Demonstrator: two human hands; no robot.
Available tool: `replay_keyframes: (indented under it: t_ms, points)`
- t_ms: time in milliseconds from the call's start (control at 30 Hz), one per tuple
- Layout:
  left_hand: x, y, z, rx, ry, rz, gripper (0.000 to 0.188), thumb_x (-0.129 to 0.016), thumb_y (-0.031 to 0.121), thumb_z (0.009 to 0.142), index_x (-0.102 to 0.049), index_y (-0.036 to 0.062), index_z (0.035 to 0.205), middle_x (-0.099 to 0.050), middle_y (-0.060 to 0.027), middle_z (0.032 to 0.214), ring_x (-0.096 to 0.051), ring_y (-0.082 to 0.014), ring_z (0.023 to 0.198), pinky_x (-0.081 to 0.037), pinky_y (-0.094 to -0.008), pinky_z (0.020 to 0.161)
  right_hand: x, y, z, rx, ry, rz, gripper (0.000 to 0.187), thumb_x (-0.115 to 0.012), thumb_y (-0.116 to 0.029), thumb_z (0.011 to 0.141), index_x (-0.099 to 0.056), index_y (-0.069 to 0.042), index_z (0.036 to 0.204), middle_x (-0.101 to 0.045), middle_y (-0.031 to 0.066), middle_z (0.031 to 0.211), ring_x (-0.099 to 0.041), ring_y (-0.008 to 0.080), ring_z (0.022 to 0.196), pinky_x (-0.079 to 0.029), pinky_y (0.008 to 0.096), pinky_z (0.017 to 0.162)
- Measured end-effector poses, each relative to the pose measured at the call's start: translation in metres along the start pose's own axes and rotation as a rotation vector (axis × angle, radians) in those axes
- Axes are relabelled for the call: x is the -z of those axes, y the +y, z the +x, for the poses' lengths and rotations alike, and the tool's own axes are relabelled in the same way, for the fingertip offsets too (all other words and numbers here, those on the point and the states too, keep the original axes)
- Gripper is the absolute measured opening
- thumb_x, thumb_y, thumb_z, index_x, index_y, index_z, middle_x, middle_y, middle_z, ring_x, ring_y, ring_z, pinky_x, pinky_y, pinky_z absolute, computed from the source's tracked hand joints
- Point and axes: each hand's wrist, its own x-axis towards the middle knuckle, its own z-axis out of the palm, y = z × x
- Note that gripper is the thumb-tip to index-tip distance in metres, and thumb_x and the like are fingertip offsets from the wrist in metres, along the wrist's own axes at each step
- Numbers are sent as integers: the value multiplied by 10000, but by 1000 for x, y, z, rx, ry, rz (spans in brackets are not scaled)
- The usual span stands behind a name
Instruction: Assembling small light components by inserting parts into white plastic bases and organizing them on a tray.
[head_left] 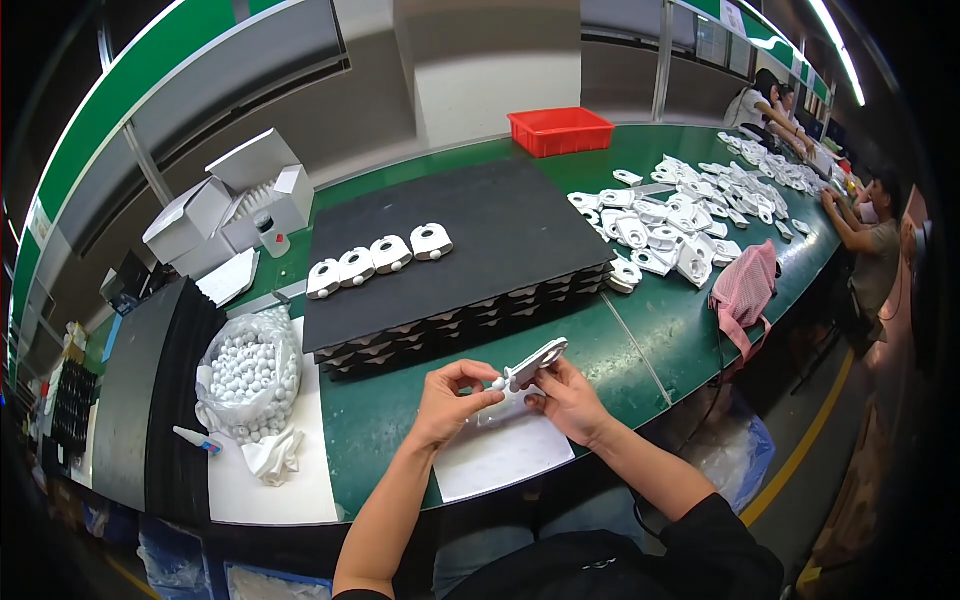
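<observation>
1. White plastic part sits just above the worktop's near edge, tilted, its broad end toward 1 o'clock.
2. Right hand, on its 4 o'clock side: the grip is clamped on the part, thumb and fingers around it.
3. Left hand, at 8 o'clock: the grip is pinched on a small white ball – right by the part's narrow end (whether they touch, I cannot tell).
4. White paper lies below the hands, between 6 and 7 o'clock.
5. From the held part, four white parts stand in a row at 10 o'clock, on a stack of black sheets.
6. Clear bag of white balls: 9 o'clock. Loose pile of white parts: 1 o'clock – near a pink cloth bag.
</observation>
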Motion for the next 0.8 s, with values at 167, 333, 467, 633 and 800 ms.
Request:
replay_keyframes:
  t_ms: [167, 333, 467, 633, 800]
  points:
    - [-4, 3, -2, -60, 9, 132, 263, -754, 8, 567, -634, 52, 796, -561, 12, 790, -399, -28, 561, -353, -161, 517, 0, 1, -1, 6, 4, -17, 187, -442, -86, 889, -438, -113, 1074, -521, 14, 996, -504, 109, 906, -417, 261, 682]
    - [-3, 0, -2, -63, -15, 167, 276, -794, 48, 529, -630, 55, 751, -511, 27, 740, -377, -32, 555, -323, -170, 493, -10, -5, -4, 5, -41, -135, 180, -462, -114, 892, -440, -67, 1064, -520, -1, 842, -477, 65, 698, -382, 200, 596]
    - [2, -4, -2, -122, -136, 86, 247, -795, 36, 524, -614, 58, 690, -504, 25, 747, -403, -47, 607, -321, -187, 510, -19, -14, -2, 108, -98, -293, 170, -468, -103, 886, -442, -61, 1048, -506, -8, 792, -445, 52, 640, -357, 188, 559]
    - [-1, 8, 0, -77, -18, -104, 290, -759, -8, 555, -610, 54, 796, -509, 41, 745, -457, -35, 650, -364, -174, 545, -35, -45, 22, 215, -275, -558, 145, -490, -74, 869, -463, -38, 1006, -526, 7, 857, -483, 58, 742, -402, 209, 625]
    - [17, 7, 6, 178, 222, -244, 259, -645, 26, 723, -544, 56, 961, -464, 46, 726, -387, -5, 543, -271, -136, 394, -52, -80, 88, 399, -176, -679, 265, -552, -60, 807, -431, 14, 1031, -579, 43, 767, -521, 56, 679, -396, 190, 589]
